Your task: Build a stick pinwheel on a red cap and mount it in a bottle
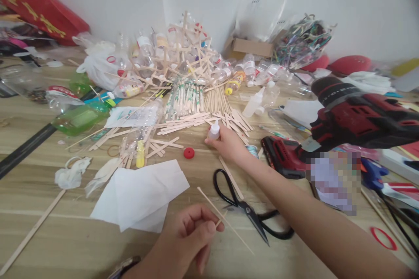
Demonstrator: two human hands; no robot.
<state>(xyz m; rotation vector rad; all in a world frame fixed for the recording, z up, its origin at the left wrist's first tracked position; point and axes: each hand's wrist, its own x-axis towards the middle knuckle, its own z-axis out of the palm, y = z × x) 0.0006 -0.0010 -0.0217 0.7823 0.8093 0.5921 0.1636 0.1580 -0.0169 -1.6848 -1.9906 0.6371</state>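
Note:
Near the bottom middle, my left hand (193, 235) is closed, pinching a thin wooden stick assembly (229, 222) in which a short piece meets a longer one at an angle. Farther out, my right hand (229, 141) is wrapped round a small white glue bottle (214, 130) with a narrow nozzle pointing up. Black-handled scissors (244, 205) lie partly spread between my two arms, beside a flat wooden stick (231, 178). A red round cap (189, 153) lies left of the glue bottle. White paper sheets (140, 194) lie left of my left hand.
A red and black cordless drill (360, 117) stands at the right. Flat craft sticks (183, 123), thin skewers (218, 98) and several plastic bottles crowd the back. On the left are a green bottle (81, 117) and a long stick (32, 233). A red ring (383, 238) lies lower right.

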